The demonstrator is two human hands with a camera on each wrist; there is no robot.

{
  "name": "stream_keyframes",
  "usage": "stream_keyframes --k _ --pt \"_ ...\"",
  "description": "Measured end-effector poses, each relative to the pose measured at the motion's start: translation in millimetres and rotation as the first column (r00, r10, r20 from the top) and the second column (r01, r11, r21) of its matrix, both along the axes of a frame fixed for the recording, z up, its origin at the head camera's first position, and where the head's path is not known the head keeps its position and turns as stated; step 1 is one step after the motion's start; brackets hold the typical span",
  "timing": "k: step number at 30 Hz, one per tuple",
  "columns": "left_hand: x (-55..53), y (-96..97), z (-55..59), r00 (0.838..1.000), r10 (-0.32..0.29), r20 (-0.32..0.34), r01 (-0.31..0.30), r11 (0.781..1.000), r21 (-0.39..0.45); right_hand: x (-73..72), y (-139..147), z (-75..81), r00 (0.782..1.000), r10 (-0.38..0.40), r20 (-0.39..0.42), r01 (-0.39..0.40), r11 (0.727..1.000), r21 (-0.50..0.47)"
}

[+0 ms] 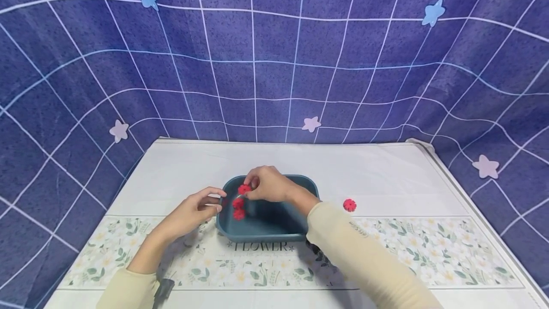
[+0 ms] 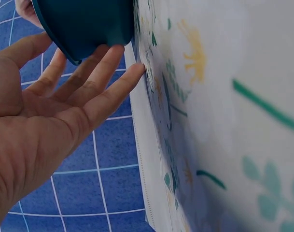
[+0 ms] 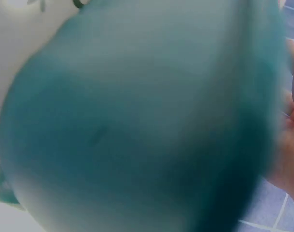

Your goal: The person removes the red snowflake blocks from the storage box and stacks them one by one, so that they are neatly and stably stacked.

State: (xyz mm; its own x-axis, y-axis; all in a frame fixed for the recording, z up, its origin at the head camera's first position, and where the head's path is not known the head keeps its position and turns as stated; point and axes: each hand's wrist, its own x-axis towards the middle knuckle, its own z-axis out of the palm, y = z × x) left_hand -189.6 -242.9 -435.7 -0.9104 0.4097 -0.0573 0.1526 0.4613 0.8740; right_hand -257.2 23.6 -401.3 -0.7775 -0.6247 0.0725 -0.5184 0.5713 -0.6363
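Note:
A dark teal rectangular tub (image 1: 270, 225) sits on the table in the head view. Inside its left part lie a red flower-shaped piece (image 1: 238, 214) and, just behind it, another red piece (image 1: 238, 203). Over them my right hand (image 1: 270, 185) reaches in from the right and pinches a red flower-shaped piece (image 1: 244, 189) between thumb and fingertips. My left hand (image 1: 195, 211) is at the tub's left end, fingers spread and mostly straight. In the left wrist view its fingertips are right at the tub's rim and outer wall. Blurred teal wall fills most of the right wrist view.
One more red flower-shaped piece (image 1: 349, 205) lies on the table to the tub's right. Under the tub runs a floral strip (image 1: 433, 247) across the white table cover (image 1: 188, 166). A blue curtain with grid lines (image 1: 274, 75) hangs behind the table.

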Motion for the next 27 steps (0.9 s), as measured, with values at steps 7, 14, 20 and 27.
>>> stream_keyframes --k 7,14,20,27 --pt "0.5 -0.3 0.3 1.0 0.006 -0.002 -0.006 1.0 -0.005 0.8 13 6.8 1.0 -0.012 -0.007 0.012 1.0 -0.02" --pt "0.3 -0.1 -1.3 1.0 0.001 0.0 -0.001 1.0 0.0 1.7 32 7.7 0.999 -0.033 0.003 0.033 0.998 -0.058" --pt "0.6 2.1 -0.2 1.0 0.001 -0.002 -0.001 1.0 -0.005 1.2 51 12.9 0.998 -0.058 -0.007 0.057 0.996 -0.064" --pt "0.9 1.6 0.1 1.0 -0.002 -0.004 0.002 1.0 -0.011 3.3 66 11.5 0.997 -0.077 -0.024 0.075 0.995 -0.057"
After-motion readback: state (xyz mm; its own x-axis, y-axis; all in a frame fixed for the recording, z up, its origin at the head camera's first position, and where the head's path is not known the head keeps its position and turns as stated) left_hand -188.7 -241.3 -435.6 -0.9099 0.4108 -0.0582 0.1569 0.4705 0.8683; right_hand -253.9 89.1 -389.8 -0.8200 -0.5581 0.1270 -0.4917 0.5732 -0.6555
